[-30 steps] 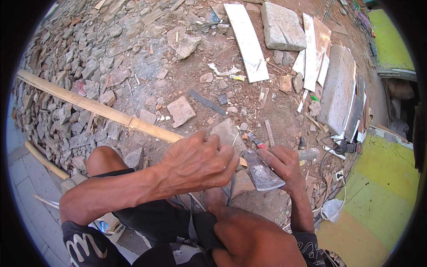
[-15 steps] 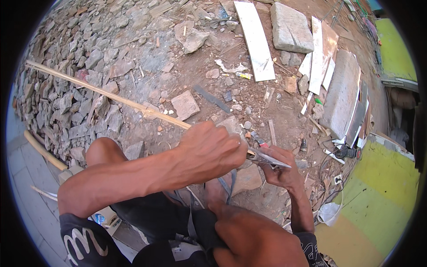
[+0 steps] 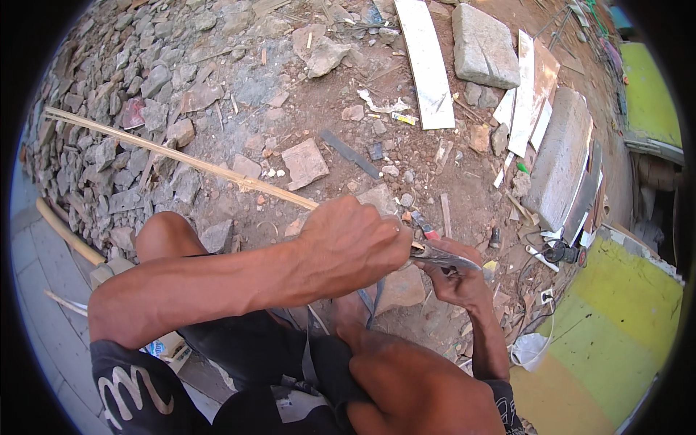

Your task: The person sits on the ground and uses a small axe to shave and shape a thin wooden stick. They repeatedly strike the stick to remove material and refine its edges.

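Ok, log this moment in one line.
left hand: grip on long tan bamboo strip | right hand: grip on grey metal-bladed tool | strip and tool: close together, contact unclear

The bamboo strip [image 3: 181, 156] runs from the left hand [image 3: 355, 243] out to the far left, above the rubble heap [image 3: 109, 148]. The right hand [image 3: 460, 283] is to the right of the left, with the hatchet blade [image 3: 451, 258] at its fingers. Ahead of the left hand, beyond the strip, lies a stone slab [image 3: 304, 163]; a flat bar [image 3: 349, 154] is just right of it. Farther ahead, a long board [image 3: 428, 69] lies left of a stone block [image 3: 486, 47]. To the right is a concrete block [image 3: 562, 163], with a power tool [image 3: 565, 252] near its closer end. A pole [image 3: 69, 232] lies at far left, beside the rubble.
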Tool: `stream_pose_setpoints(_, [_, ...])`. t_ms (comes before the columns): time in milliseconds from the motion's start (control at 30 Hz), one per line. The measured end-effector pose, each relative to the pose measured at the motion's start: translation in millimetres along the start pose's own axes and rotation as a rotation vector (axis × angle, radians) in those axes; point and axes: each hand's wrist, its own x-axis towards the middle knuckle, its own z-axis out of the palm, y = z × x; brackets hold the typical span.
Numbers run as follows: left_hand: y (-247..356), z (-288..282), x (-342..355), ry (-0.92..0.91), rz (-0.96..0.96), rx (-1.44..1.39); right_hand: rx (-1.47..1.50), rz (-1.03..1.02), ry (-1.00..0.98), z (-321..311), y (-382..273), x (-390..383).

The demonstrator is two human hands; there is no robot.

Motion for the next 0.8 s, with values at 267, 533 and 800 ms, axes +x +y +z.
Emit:
stream_pose_setpoints(267, [3.2, 2.1, -1.2, 0.079, 0.047, 0.045, -0.069, -0.03, 0.004, -5.6, 0.0, 2.1])
stream_pose_setpoints(533, [4.8, 4.9, 0.2, 0.046, 0.032, 0.09, -0.127, -0.036, -0.031, -10.3, -2.5, 4.1])
stream_pose_setpoints(800, [-1.5, 18.5, -2.1, 0.07, 0.038, 0.059, -0.178, -0.03, -0.05, -13.0, -3.1, 2.6])
